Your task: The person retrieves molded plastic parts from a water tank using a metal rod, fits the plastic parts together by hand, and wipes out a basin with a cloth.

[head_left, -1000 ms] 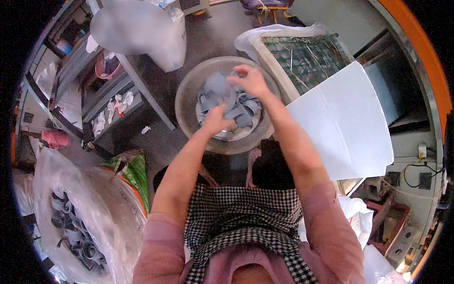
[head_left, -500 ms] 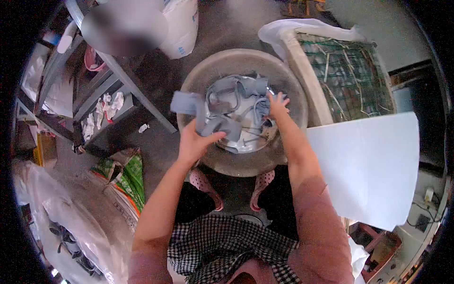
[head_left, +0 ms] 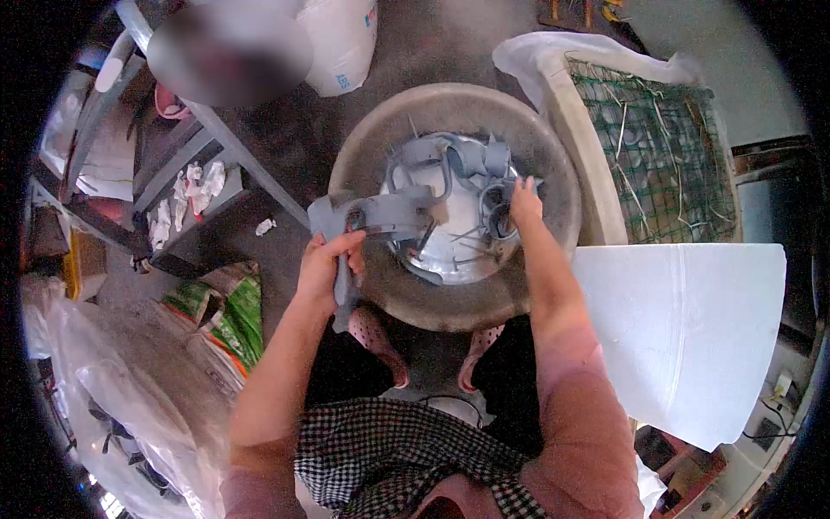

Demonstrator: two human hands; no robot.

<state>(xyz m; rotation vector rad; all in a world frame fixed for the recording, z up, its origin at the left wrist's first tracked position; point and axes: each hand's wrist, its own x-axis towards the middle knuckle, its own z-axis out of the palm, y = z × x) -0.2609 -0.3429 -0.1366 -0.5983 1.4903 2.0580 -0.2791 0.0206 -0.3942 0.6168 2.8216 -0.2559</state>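
Note:
A wide grey-brown tub [head_left: 372, 130] stands on the floor in front of me, with a shiny metal basin [head_left: 454, 212] inside it. Several grey plastic parts [head_left: 424, 154] lie in the basin, mostly along its far and right sides. My left hand [head_left: 328, 264] grips grey plastic pieces [head_left: 393, 216] at the tub's left rim, the pieces reaching over the basin. At the basin's right side my right hand [head_left: 525, 206] is closed at a round grey part [head_left: 497, 208]; its fingertips are partly hidden.
A white board [head_left: 683, 329] and a crate with green netting [head_left: 648, 147] are at the right. On the left are a metal frame [head_left: 251, 164], a green sack [head_left: 233, 320] and a clear plastic bag [head_left: 130, 389]. A white sack [head_left: 341, 43] stands beyond the tub.
My left hand has moved left and toward me with grey pieces, out to the tub's rim. My right hand has gone to the basin's right side. The view has shifted, and more basin bottom shows.

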